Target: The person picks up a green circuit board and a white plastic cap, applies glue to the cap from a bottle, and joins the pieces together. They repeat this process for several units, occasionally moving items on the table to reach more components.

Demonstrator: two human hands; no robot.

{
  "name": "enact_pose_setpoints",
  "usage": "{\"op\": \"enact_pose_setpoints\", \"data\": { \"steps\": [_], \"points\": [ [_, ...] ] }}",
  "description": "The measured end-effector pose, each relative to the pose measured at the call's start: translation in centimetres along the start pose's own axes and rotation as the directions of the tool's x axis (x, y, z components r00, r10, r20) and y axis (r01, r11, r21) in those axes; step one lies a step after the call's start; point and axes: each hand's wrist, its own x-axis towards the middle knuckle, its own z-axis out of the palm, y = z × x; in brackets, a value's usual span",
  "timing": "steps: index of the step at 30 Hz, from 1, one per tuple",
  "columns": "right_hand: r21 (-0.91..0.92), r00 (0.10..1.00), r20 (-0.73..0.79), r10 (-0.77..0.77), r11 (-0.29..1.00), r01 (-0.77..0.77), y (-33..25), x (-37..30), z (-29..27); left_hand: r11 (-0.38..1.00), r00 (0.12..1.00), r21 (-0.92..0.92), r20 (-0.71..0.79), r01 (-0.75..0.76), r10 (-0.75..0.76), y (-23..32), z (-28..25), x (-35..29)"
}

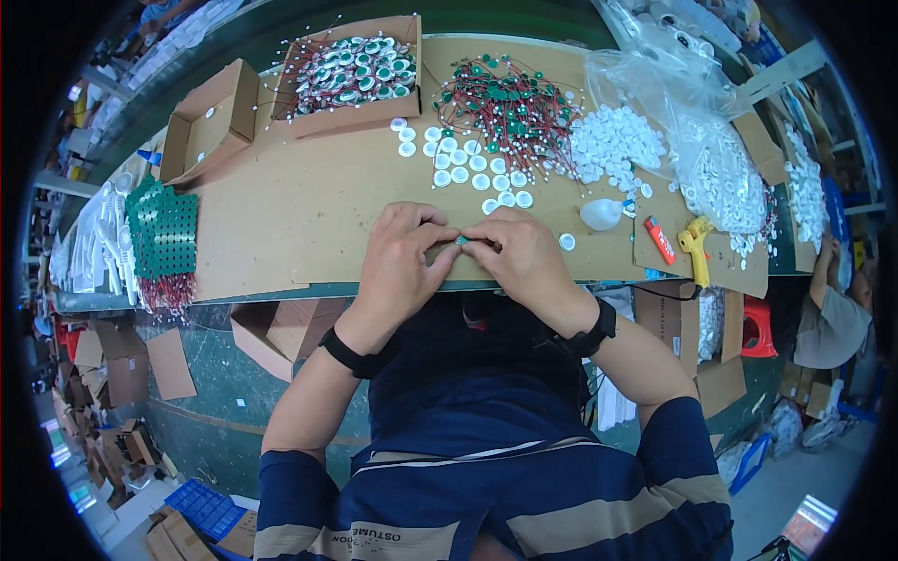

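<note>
My left hand (404, 254) and my right hand (520, 254) meet at the near edge of the cardboard-covered bench. Thumbs and fingertips of both are pinched on a small green piece (461, 240), mostly hidden by the fingers. It has the same green as the wired discs (505, 103) heaped beyond, which trail red wires with white ends. Just past my hands lie several round white caps (480, 163) with pale centres. One more white cap (567, 241) sits to the right of my right hand.
At the far left stand an open box of wired discs in white caps (360, 70) and another cardboard box (210, 122). Green perforated panels (164, 229) overhang the left edge. Rightward are small white parts (617, 140), a white bulb-shaped bottle (601, 214), a red lighter (659, 240) and a yellow glue gun (694, 245).
</note>
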Motion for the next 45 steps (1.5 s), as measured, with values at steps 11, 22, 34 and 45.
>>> {"op": "enact_pose_setpoints", "data": {
  "steps": [11, 22, 34, 45],
  "points": [
    [0.064, 0.994, 0.043, 0.100, 0.993, -0.103, 0.2, 0.6, -0.1, 0.999, 0.999, -0.025, -0.010, 0.031, -0.032, 0.0, 0.0, 0.0],
    [0.014, 0.995, 0.054, 0.085, 0.996, -0.086, 0.2, 0.6, -0.1, 0.999, 0.999, -0.013, -0.028, 0.029, -0.030, 0.3, 0.3, 0.1],
    [0.023, 0.998, 0.044, 0.042, 0.999, -0.043, 0.3, 0.6, -0.4, 0.998, 0.998, -0.014, -0.022, 0.059, -0.059, 0.0, 0.7, 0.3],
    [0.046, 0.996, 0.063, 0.062, 0.997, -0.065, 0.6, 0.6, -0.3, 0.986, 0.986, 0.020, -0.023, -0.166, 0.167, 0.0, 0.3, 0.2]
  ]
}}
